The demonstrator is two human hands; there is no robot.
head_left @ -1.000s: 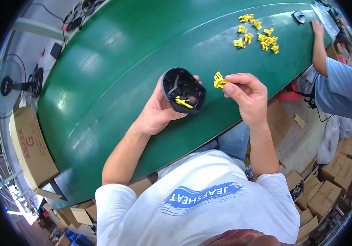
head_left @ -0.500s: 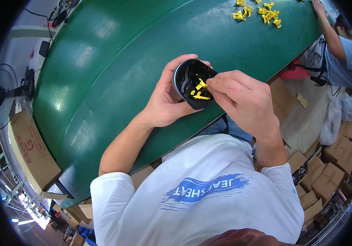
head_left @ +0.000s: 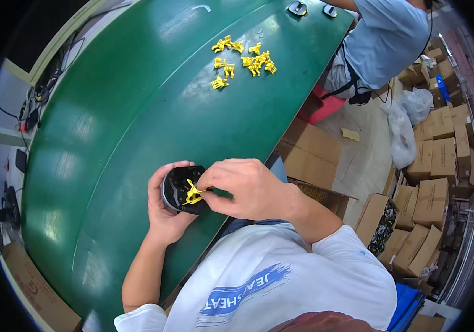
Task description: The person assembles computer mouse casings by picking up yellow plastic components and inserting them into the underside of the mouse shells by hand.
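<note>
Shell is sitting in cupped left hand, right hand working a pinched clip inside, next move seemingly needing steadiness.

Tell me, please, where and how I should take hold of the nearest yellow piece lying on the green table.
I would pinch the nearest yellow piece by its left part, coming from the near left side: that part seems broad and slotted, and the neighbouring yellow pieces lie beyond it, some also to its right.

Hollow black housing, open face up; yellow plastic clip at its opening
</note>
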